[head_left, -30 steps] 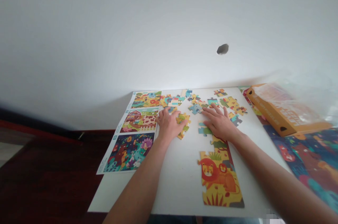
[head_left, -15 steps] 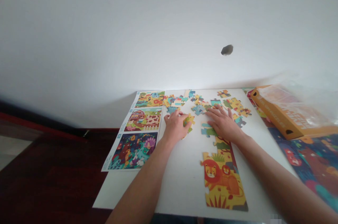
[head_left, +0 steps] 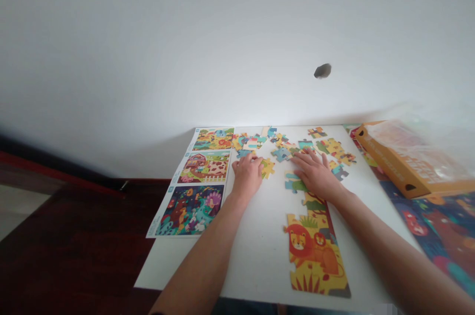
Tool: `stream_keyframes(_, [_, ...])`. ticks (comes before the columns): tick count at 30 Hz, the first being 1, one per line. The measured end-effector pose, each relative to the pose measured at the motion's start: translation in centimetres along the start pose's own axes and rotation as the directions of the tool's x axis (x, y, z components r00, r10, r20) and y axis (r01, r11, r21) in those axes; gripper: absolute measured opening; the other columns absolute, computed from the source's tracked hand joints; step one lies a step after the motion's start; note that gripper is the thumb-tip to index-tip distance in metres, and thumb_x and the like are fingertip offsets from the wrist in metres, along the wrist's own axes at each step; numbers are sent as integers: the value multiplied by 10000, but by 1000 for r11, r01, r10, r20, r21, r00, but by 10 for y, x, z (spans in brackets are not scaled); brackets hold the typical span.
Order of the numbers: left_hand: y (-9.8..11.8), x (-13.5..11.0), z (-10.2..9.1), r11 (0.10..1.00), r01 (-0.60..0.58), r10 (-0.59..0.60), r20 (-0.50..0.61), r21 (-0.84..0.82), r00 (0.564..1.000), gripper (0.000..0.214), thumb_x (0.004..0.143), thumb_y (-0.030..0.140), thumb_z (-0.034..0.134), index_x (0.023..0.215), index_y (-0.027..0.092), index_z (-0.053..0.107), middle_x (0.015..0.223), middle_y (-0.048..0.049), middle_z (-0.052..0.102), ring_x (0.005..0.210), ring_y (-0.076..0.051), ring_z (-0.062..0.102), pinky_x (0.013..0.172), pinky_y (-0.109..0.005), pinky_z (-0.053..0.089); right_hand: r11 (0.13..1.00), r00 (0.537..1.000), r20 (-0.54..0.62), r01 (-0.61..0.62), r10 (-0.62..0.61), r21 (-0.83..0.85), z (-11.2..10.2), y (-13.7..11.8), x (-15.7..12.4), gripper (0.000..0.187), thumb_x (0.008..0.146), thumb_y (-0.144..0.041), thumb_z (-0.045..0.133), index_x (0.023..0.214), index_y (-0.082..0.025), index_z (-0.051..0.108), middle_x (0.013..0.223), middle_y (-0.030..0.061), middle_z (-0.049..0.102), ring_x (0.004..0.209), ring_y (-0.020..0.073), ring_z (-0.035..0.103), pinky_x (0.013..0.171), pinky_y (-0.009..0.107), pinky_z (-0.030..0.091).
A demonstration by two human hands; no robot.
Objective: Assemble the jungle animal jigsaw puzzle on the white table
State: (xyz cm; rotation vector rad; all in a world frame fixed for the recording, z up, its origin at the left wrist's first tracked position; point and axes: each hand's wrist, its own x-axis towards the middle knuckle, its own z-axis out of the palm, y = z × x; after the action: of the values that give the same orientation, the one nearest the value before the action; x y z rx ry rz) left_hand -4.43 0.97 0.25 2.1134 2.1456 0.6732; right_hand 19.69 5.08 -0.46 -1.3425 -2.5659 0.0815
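Observation:
My left hand (head_left: 248, 175) rests low over the table with bent fingers. A yellow puzzle piece (head_left: 267, 169) lies flat at its right side, partly covered by the hand. Just beyond the fingertips is a blue puzzle piece (head_left: 245, 153). My right hand (head_left: 313, 170) is spread flat with fingers apart, over loose pieces and the top of a joined strip. Below it, the joined puzzle section (head_left: 315, 255) shows a lion and a cub. A blue-green piece (head_left: 293, 182) sits left of the right palm. Whatever lies under both palms is hidden.
Picture sheets (head_left: 204, 166) lie along the table's left side. Several loose pieces (head_left: 332, 147) are scattered toward the wall (head_left: 237, 47). An orange box (head_left: 404, 166) with a clear plastic bag (head_left: 426, 146) stands at the right, beside a dark printed picture (head_left: 441, 226).
The yellow piece, earlier tilted under my left thumb, now lies flat beside the hand. My left hand has shifted slightly away from it. My right hand stays almost in place.

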Motion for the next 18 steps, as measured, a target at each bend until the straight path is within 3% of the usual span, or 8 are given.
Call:
stream_keyframes(4, [6,0,0,998,54,-54,-16,29,998,434,764,530,741,1055,210,709,1174,-102,606,1101,-298,558,947,-456,365,1000,1000,2,-10,10,10,-2,-2,0,427,1008,-326,359,1400,-273,520,1516,60,467,1449,367,292,1104,717,232])
stream_keyframes(11, [4,1,9,998,60,-61,-16,-34,998,515,710,469,782,1153,236,661,1206,-97,581,1135,-305,542,983,-477,361,1000,1000,1,-5,5,26,0,-1,0,436,996,-321,380,1406,-277,520,1515,68,468,1448,372,292,1103,718,235])
stream_keyframes(15, [3,4,11,995,58,-58,-6,-75,998,478,674,438,815,1093,256,674,1187,-85,595,1154,-306,537,990,-483,357,1000,1000,6,-14,14,26,0,0,0,438,999,-325,372,1408,-273,517,1519,73,462,1449,370,287,1096,724,242])
stream_keyframes(18, [4,6,9,989,80,-79,18,-121,997,622,661,423,837,1219,248,623,1168,-100,601,1157,-312,545,1002,-498,362,999,1000,16,-17,17,29,-1,-1,0,437,1001,-326,368,1410,-276,513,1518,75,462,1447,364,292,1094,720,243])
